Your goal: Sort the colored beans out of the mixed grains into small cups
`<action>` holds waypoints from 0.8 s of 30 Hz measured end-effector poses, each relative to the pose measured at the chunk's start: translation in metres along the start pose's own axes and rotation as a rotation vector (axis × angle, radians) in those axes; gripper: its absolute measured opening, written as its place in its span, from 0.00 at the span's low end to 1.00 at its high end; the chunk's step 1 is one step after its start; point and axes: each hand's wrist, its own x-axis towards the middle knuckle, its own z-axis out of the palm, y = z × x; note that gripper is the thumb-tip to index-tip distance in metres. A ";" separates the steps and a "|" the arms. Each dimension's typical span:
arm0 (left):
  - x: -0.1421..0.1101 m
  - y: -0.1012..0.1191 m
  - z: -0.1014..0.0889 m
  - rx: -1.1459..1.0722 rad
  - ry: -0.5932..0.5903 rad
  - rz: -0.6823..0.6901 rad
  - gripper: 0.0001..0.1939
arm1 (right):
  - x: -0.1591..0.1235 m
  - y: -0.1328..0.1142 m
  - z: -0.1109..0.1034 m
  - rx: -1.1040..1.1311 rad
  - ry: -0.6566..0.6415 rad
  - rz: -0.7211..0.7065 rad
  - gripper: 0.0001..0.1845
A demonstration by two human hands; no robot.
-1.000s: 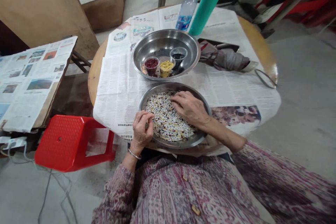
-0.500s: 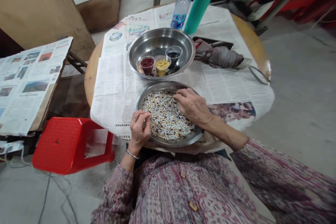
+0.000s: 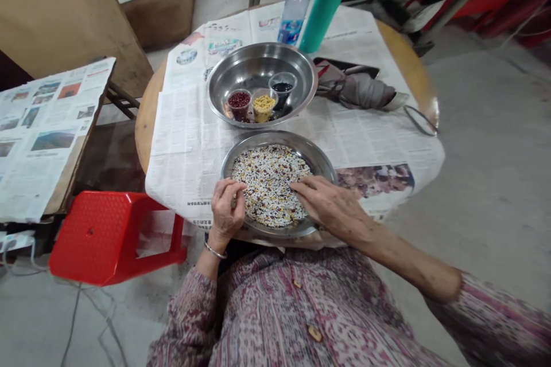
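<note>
A round steel dish (image 3: 323, 161) lies in front of me, spread with mixed grains (image 3: 270, 180): white rice-like grains with red, yellow and dark ones among them. Over its left rim, my left hand (image 3: 227, 206) is closed, thumb and fingertips together; whatever they hold is hidden. My right hand (image 3: 329, 203) reaches across the right rim, its fingers bunched and the tips down at the grains. Behind the dish, a wide steel basin (image 3: 219, 86) holds clear cups of red beans (image 3: 239, 100), yellow beans (image 3: 264, 103) and black beans (image 3: 282, 87).
Newspaper (image 3: 176, 126) covers the round wooden table (image 3: 144, 143). A blue-capped bottle (image 3: 294, 8), a tall green bottle (image 3: 327, 8) and a folded grey umbrella (image 3: 361, 90) lie beyond the dish. To the left are a red stool (image 3: 92, 235) and a newspaper-covered table (image 3: 51, 126).
My right hand has come from the far right part of the grains toward me, its forearm swinging outward. My left hand stays at the left rim. The view has shifted slightly.
</note>
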 end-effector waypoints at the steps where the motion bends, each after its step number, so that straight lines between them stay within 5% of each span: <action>1: 0.000 0.000 0.000 0.001 0.001 0.001 0.08 | -0.002 -0.004 -0.001 0.018 0.004 -0.017 0.10; 10: 0.000 -0.001 0.000 0.002 0.003 0.003 0.08 | -0.003 0.000 -0.003 0.028 -0.160 -0.200 0.11; 14: -0.001 -0.002 0.001 -0.001 0.005 0.002 0.08 | 0.021 0.020 -0.004 0.017 -0.211 -0.109 0.12; 24: -0.002 -0.002 0.001 0.039 -0.007 -0.008 0.08 | 0.074 0.034 0.001 0.069 0.000 0.163 0.14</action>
